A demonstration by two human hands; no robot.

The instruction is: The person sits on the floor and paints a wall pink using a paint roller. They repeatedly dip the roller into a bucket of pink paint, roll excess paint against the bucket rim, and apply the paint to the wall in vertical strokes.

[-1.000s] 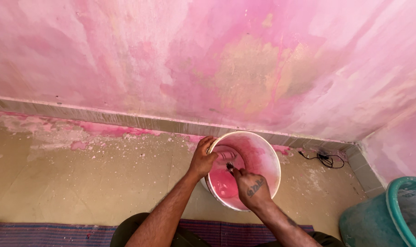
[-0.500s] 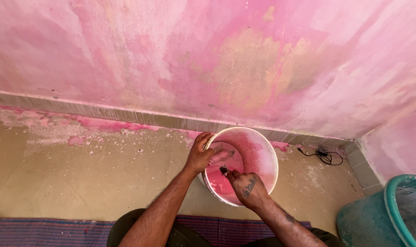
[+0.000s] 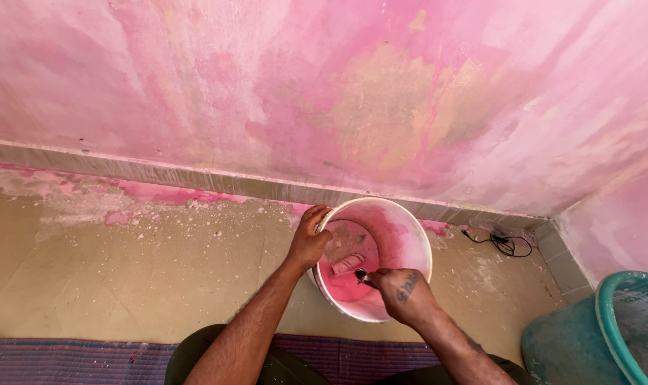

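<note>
Right of the frame's centre, a tilted white bucket is gripped at its left rim by the left hand. A small roller, apparently, is held in pink paint by the closed right hand.

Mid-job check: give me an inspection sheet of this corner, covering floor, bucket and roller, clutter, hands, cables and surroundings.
Surface: tan floor, spattered with pink paint and pale flecks, heaviest along the wall base.
Job's things: white bucket tilted toward the camera, pink paint pooled inside; small paint roller lying in the paint.
Clutter: nothing seen beyond the spatter.
Hands: left hand grips the bucket's rim; right hand holds the roller's handle over the bucket's near edge.
Cables: black cable coiled on the floor in the corner, clear of the bucket.
Surroundings: patchy pink wall; teal tub at right; striped mat along the near edge.
</note>
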